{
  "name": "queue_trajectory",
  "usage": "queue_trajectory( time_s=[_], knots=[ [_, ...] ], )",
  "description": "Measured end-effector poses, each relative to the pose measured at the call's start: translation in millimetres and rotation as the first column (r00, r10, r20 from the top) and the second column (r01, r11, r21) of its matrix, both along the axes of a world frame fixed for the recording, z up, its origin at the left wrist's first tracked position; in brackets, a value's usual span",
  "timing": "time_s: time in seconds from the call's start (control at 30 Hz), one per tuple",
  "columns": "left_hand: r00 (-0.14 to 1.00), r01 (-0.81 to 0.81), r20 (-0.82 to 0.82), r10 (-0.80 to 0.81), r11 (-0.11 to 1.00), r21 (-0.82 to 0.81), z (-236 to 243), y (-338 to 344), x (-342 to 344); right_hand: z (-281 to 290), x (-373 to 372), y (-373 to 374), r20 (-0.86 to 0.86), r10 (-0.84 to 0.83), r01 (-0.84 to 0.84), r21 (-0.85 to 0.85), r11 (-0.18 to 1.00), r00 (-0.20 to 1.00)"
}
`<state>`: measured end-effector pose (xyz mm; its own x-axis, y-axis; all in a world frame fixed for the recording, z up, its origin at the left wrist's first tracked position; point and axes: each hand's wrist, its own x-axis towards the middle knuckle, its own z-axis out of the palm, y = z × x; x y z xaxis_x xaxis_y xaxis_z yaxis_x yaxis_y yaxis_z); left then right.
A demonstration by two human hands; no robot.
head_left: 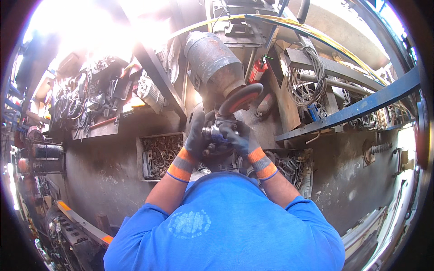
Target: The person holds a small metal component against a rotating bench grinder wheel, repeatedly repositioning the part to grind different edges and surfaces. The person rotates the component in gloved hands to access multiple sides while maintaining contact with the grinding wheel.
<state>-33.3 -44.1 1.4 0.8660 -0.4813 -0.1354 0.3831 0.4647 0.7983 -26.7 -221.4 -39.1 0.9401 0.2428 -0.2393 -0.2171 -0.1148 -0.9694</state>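
Observation:
Both my hands wear dark gloves with orange and grey cuffs. They meet in front of a bench machine, a large grey motor housing (213,56) with a round dark wheel (242,99) that has a reddish face. Between them is a compact metal part (220,132) with stubby round fittings and a bluish patch; its exact kind I cannot make out. My left hand (196,137) is closed on the part's left side. My right hand (243,139) grips it from the right, fingers curled over the top. The part is just below the wheel; whether they touch is unclear.
A box of small rusty metal pieces (163,156) stands to the left, and another tray of metal parts (294,169) to the right. Behind the machine is a red fire extinguisher (257,70). A blue steel beam (352,106) and coiled cable (312,79) are on the right.

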Motion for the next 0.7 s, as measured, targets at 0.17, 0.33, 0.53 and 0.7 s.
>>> queue_trajectory(
  time_s=[0.17,0.33,0.53,0.7],
  knots=[
    [0.977,-0.078,0.213,-0.012,0.91,0.407,-3,5,-1,19,-8,6,0.038,-0.085,0.083,0.062,0.995,0.996],
    [0.998,0.066,-0.039,-0.057,0.958,0.28,-7,27,12,53,-16,14,0.194,-0.007,0.024,-0.087,0.996,0.981],
    [0.985,0.125,-0.149,-0.083,0.946,0.3,-21,31,25,27,-11,12,0.202,0.062,-0.036,-0.131,0.991,0.977],
    [0.986,0.026,-0.166,0.006,0.981,0.191,-11,26,27,38,-8,20,0.295,0.031,0.005,-0.12,0.993,0.955]
  ],
)
